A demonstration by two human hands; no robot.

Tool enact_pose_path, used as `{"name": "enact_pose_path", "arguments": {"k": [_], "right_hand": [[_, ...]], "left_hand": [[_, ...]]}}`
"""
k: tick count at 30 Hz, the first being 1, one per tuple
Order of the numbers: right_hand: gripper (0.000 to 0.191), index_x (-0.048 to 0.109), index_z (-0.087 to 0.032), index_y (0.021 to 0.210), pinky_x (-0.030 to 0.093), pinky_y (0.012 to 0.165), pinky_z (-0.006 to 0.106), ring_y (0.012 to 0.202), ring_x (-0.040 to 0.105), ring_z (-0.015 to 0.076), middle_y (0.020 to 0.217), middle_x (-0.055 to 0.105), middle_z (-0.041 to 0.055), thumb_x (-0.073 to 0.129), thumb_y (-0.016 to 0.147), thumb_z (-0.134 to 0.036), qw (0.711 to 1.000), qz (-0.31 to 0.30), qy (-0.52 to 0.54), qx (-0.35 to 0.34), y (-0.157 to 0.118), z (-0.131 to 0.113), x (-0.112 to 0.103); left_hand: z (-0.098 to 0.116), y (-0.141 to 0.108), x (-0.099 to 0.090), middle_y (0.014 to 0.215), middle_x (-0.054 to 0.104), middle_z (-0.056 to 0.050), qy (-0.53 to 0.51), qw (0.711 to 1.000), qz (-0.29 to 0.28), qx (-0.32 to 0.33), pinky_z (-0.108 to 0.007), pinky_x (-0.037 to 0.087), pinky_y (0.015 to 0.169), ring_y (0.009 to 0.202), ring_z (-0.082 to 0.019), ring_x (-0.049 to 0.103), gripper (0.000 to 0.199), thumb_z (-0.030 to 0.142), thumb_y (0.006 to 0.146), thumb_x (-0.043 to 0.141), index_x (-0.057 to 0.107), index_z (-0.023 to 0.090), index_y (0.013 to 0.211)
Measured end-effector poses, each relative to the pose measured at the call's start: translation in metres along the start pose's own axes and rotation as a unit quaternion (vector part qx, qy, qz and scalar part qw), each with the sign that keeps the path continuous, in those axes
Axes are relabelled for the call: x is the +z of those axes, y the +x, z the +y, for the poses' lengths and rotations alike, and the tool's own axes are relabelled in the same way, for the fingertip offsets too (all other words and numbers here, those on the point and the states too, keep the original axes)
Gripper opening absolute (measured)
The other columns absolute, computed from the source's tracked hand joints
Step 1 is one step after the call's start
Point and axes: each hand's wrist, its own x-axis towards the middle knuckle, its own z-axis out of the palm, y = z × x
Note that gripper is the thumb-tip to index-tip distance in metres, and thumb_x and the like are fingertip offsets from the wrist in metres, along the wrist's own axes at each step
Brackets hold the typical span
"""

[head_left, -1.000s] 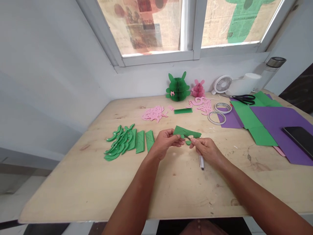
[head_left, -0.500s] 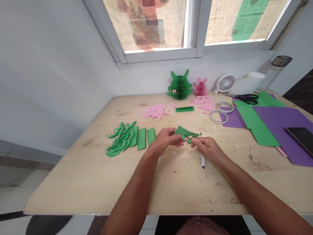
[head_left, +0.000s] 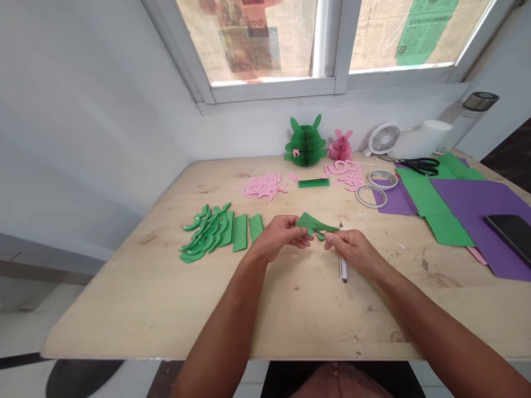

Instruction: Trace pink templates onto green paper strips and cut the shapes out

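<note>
Between my hands is a folded piece of green paper (head_left: 314,222) with curved lines drawn on it. My left hand (head_left: 282,237) pinches its left side. My right hand (head_left: 350,247) is closed on a small dark, thin tool (head_left: 320,234) that touches the paper's lower edge; it looks like small scissors, mostly hidden by the fingers. A white marker (head_left: 343,270) lies on the table beside my right hand. Left of my hands are two marked green strips (head_left: 240,233) and a pile of curved green cutouts (head_left: 205,236).
Pink cutouts (head_left: 264,187) lie at the wooden table's (head_left: 166,309) back. Behind stand a green paper figure (head_left: 306,145), a pink one (head_left: 341,146) and a small fan (head_left: 383,139). Rightward are tape rolls (head_left: 370,197), black scissors (head_left: 421,166), purple sheets (head_left: 477,215) and a phone (head_left: 511,235).
The whole view has shifted slightly. Both hands and the green paper stay in nearly the same place, with only a slight change in the paper's position.
</note>
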Motion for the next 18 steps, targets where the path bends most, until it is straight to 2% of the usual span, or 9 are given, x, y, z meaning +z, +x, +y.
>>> {"name": "enact_pose_path", "arguments": {"k": [18], "right_hand": [[0.046, 0.064, -0.015, 0.067, 0.017, 0.044, 0.024, 0.040, 0.023, 0.0075, 0.043, 0.027, -0.0072, 0.048, 0.083, -0.055, 1.000, -0.016, 0.018, 0.001, -0.0020, -0.0016, 0.0002]], "left_hand": [[-0.0016, 0.0010, -0.0022, 0.066, 0.070, -0.005, 0.000, 1.000, -0.008, -0.003, -0.024, 0.052, 0.061, 0.059, -0.013, 0.065, 0.014, 0.024, 0.068, 0.068, 0.065, 0.012, 0.075]]}}
